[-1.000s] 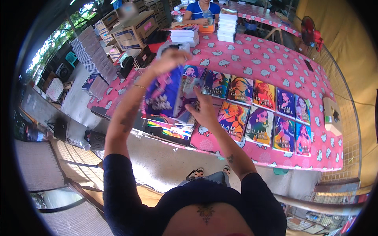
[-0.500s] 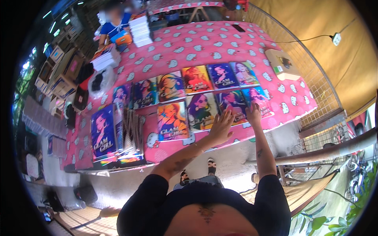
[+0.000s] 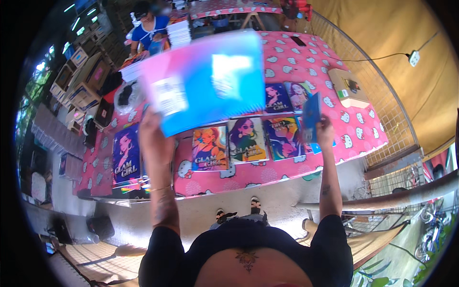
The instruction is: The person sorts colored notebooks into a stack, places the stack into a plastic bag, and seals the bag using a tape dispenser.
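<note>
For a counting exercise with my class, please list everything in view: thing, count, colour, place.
Tables: two, pink covers, one in front, one behind
Raised notebook: one, pink and blue, upper centre
Tilted notebook: one, blue, right of centre
Flat notebooks: at least six, multicoloured, front table
Box: one, tan, table's right end
Dark flat thing: one, black, table's far side
Plastic bag: one, clear, table's left
Other person: one, blue top, far left
Cartons: several, brown, left background
Socket: one, white, right
Sheet: one, yellow, right
Left hand: one, black sleeve, holding raised notebook
Right hand: one, black sleeve, holding tilted notebook
</note>
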### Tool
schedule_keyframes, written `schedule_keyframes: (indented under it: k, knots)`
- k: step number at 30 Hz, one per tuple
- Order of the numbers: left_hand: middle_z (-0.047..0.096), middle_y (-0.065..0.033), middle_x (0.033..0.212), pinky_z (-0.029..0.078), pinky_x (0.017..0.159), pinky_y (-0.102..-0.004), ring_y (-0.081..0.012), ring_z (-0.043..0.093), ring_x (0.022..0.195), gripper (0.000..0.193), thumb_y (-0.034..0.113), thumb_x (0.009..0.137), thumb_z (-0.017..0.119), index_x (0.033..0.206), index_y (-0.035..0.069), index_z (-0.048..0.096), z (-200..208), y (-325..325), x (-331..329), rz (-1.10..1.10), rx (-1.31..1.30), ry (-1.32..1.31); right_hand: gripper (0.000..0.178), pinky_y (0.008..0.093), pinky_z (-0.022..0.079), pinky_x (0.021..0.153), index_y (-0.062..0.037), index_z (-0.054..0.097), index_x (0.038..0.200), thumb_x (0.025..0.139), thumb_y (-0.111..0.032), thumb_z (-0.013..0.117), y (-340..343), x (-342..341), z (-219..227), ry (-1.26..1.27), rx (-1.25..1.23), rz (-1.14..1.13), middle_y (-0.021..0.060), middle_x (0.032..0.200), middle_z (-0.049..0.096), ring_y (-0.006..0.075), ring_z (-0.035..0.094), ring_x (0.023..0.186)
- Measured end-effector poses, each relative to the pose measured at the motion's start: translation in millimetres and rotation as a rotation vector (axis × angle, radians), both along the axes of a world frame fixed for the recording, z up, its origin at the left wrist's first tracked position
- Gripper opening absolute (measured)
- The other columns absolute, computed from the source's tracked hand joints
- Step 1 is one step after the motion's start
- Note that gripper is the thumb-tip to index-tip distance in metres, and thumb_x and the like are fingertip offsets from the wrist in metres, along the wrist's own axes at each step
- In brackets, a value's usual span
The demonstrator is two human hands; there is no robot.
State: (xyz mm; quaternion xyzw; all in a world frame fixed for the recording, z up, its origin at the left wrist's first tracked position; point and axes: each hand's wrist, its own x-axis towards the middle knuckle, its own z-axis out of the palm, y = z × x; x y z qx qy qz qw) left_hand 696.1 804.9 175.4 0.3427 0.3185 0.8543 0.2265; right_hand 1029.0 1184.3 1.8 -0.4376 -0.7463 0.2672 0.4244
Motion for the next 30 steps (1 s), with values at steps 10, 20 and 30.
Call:
schedule_keyframes:
  k: [10, 20, 30]
  knots:
    - [0.062, -0.016, 0.123, 0.048, 0.095, -0.0362, -0.0267, 0.061, 0.111, 0.037, 0.004, 0.092, 0.057, 0.129, -0.002, 0.056, 56.5, -211.6, -52.2, 1.386, -0.418, 0.95, 0.044, 0.0381, 0.051, 0.081, -0.0101, 0.068, 0.113, 0.072, 0.005, 0.062, -291.1, -288.7, 161.8, 0.401, 0.568, 0.722, 0.0125, 0.109, 0.061, 0.0294, 0.062, 0.097]
    - [0.033, -0.0205, 0.152, 0.018, 0.116, -0.0533, -0.0362, 0.024, 0.145, 0.088, 0.047, 0.081, 0.07, 0.147, 0.0, 0.033, -44.5, -196.1, -9.0, 0.495, -0.887, 1.416, 0.041, 0.0396, 0.05, 0.089, -0.0073, 0.062, 0.121, 0.08, -0.01, 0.064, -233.9, -267.6, -11.9, -0.263, 0.099, 0.453, 0.0186, 0.127, 0.057, 0.0323, 0.056, 0.117]
    - [0.064, -0.0212, 0.099, 0.053, 0.073, -0.0422, -0.0313, 0.066, 0.087, 0.044, 0.012, 0.081, 0.062, 0.12, -0.004, 0.052, -227.9, -46.4, 29.0, 0.404, -1.026, 1.567, 0.055, 0.0453, 0.052, 0.081, -0.0054, 0.05, 0.131, 0.079, -0.022, 0.061, -205.2, -195.4, -36.3, -0.732, -0.069, 0.315, 0.0221, 0.123, 0.059, 0.0396, 0.063, 0.1]
